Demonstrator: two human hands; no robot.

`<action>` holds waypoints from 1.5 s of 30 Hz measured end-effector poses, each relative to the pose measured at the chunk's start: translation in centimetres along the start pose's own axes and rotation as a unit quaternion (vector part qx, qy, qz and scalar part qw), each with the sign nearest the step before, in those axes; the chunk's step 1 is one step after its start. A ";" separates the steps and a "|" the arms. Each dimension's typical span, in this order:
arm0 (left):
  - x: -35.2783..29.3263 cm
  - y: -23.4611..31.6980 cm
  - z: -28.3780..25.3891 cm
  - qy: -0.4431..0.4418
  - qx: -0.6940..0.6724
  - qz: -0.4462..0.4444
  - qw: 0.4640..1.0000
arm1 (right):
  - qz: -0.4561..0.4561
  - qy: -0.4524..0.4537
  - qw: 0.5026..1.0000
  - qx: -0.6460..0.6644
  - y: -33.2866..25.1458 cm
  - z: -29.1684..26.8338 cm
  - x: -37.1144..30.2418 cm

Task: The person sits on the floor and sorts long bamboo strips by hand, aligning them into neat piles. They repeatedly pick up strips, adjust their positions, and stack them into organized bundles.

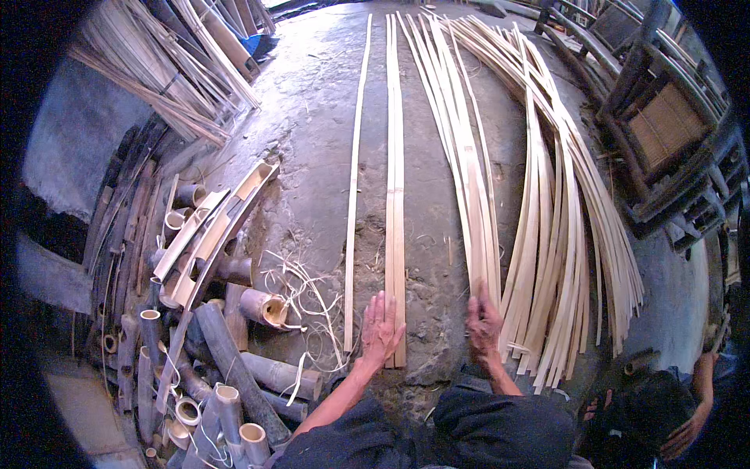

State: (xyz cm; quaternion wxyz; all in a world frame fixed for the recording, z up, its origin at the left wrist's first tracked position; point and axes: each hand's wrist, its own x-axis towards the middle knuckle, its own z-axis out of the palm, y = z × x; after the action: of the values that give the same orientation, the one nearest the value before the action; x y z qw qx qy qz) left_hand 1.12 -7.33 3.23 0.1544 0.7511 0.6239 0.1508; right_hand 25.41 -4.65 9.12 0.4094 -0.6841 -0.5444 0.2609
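Long, pale bamboo strips lie lengthwise on the floor in front of me. My left hand (380,330) rests with fingers outstretched on the near end of a narrow pair of bamboo strips (394,234), holding nothing. To its left runs a single thin bamboo strip (356,180), apart from the pair. My right hand (484,322) is closed, slightly blurred, on the near end of a loose group of bamboo strips (473,180). Just right of that hand, a large heap of bamboo strips (547,258) fans out toward me.
Cut bamboo tubes (266,308) and split pieces (211,234) crowd the left side, with curled shavings (301,285) beside them. More strips (168,70) lean at the back left. A dark wooden chair (664,125) stands right; another person (656,410) sits lower right.
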 end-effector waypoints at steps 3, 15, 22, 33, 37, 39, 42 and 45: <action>0.7 0.3 2.1 -0.030 -0.019 0.032 0.999 | 0.077 -0.064 0.995 0.017 -0.5 2.6 -1.1; 0.1 0.6 2.9 -0.033 0.039 0.070 0.996 | 0.012 -0.138 0.988 0.061 1.6 8.8 -4.4; 0.2 0.8 2.5 -0.041 0.010 0.059 0.997 | -0.078 -0.118 0.990 0.019 3.2 10.0 -4.0; 0.3 0.9 2.3 -0.029 0.041 0.081 0.995 | -0.046 -0.139 0.989 0.035 2.1 9.3 -3.6; 0.1 0.7 2.8 -0.042 0.034 0.070 0.996 | 0.037 -0.146 0.988 0.044 -0.5 7.7 -3.1; 0.0 0.7 2.7 -0.026 0.042 0.079 0.996 | 0.041 -0.129 0.990 0.042 -0.9 7.8 -2.9; 0.0 0.8 2.4 -0.031 0.043 0.078 0.995 | 0.032 -0.115 0.992 0.034 0.0 8.2 -3.8; -0.1 0.9 2.7 -0.027 0.038 0.074 0.996 | 0.054 -0.122 0.988 0.074 0.3 8.4 -4.1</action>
State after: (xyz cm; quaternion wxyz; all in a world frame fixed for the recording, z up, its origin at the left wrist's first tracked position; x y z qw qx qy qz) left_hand 3.00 -7.67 1.17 0.1306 0.8045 0.5673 0.1178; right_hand 17.74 -6.33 4.04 0.3744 -0.6436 -0.5315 0.4040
